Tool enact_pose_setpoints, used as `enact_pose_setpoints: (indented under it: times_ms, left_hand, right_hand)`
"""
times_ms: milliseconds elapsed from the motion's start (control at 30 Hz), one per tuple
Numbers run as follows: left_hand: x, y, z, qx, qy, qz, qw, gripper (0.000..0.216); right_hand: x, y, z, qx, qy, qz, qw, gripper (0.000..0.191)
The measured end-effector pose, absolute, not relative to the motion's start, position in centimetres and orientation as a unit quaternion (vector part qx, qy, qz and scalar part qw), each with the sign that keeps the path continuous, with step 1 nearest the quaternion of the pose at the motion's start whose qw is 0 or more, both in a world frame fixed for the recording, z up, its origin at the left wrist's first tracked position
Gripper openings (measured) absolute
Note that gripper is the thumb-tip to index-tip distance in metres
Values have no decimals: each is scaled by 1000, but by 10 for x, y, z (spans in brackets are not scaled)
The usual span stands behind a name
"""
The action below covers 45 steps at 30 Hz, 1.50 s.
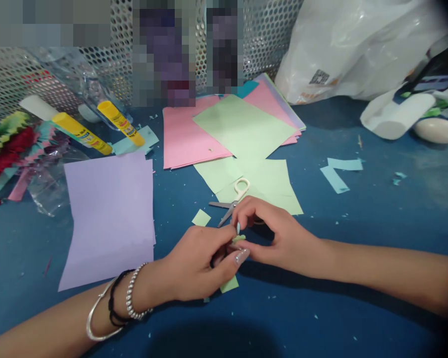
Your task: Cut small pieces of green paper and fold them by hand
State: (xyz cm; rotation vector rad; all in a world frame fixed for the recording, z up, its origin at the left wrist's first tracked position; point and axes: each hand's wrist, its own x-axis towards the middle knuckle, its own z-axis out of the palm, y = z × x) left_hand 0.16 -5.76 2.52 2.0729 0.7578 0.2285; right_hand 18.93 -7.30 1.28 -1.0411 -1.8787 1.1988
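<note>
My left hand (pixel 205 263) and my right hand (pixel 272 231) meet over the blue table. Between their fingertips is a small piece of green paper (pixel 239 238), partly hidden, and both hands are closed on it. Just behind the fingers lie scissors (pixel 241 190) with white handles, blades apart, resting partly on green paper sheets (pixel 269 174). One small green paper square (pixel 201 218) sits left of the blades. Another green scrap (pixel 229 285) lies below my left hand, partly covered by it.
Purple sheets (pixel 110 214) lie at left, with glue sticks (pixel 82 133) behind them. Pink sheets (pixel 182 132) are stacked at the back. Ruffled paper pieces (pixel 13 144) crowd the left edge. Blue strips (pixel 336 179), a white plastic bag (pixel 343 54) and a computer mouse-like pale object (pixel 438 130) are at right.
</note>
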Motion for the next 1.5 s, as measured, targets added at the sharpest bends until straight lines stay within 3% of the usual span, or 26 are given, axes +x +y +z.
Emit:
enact_pose_setpoints:
  times_ms: [400, 967, 1100, 1300, 1500]
  left_hand:
    - [4, -62, 22, 865, 303, 104, 387, 14]
    - [3, -65, 19, 883, 290, 118, 349, 8]
    - [3, -66, 21, 870, 296, 120, 376, 6]
    - [-3, -59, 27, 824, 242, 126, 497, 26]
    - [-2, -54, 26, 796, 270, 108, 530, 37]
  right_hand:
    - [191, -72, 14, -379, -722, 471, 336, 27]
    - [193, -72, 14, -340, -762, 453, 315, 16]
    - [194, -72, 14, -334, -762, 449, 326, 17]
    - [193, -73, 15, -326, -764, 430, 354, 16]
    - [190, -73, 13, -332, -764, 425, 354, 14]
